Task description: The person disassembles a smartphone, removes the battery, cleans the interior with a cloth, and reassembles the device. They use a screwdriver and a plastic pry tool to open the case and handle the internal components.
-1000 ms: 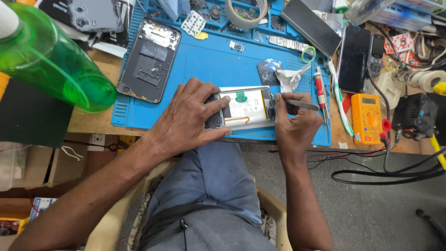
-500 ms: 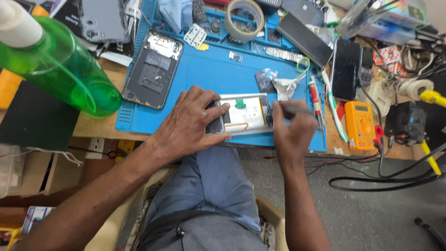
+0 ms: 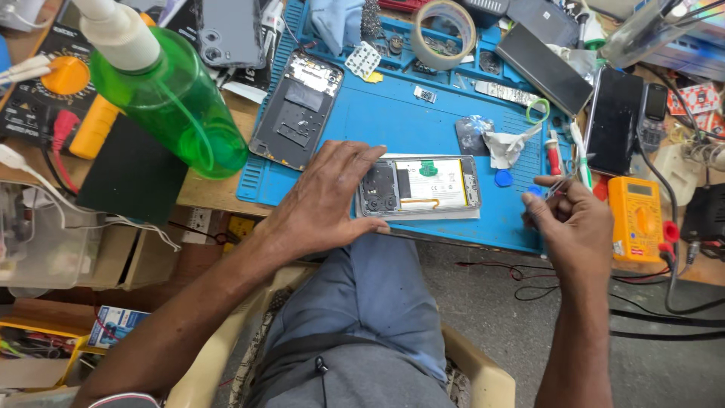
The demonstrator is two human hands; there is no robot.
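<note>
At the near edge of the bench, over grey-trousered knees and a cream plastic chair arm [image 3: 483, 378]. Left hand [image 3: 325, 200] flat and spread, fingers loose, pressing the camera end of an opened grey smartphone with its back removed and white battery exposed [image 3: 423, 185]; likely pinned so, to stop the body sliding. Phone lying flat at the front of the blue silicone repair mat [image 3: 400, 121], long side parallel to the bench edge. Right hand [image 3: 578, 219] off the phone, just right of it, closed in a pinch on thin metal tweezers [image 3: 560, 183], tips pointing up and away. Compared with half a second ago: right hand then at the phone's right end, now drawn clear to the side; left hand unchanged in place. Beside the right hand, a small round blue pick [image 3: 504, 178] and crumpled white tissue [image 3: 510, 143]. Right of the mat, an orange handheld multimeter [image 3: 636, 215]. Farther back on the mat, a second dark phone frame stripped of its cover [image 3: 298, 109]. Left, tilted large in the foreground of the view, a translucent green plastic bottle with white neck [image 3: 177, 106]. At the far rim, a roll of clear tape [image 3: 447, 30].
</note>
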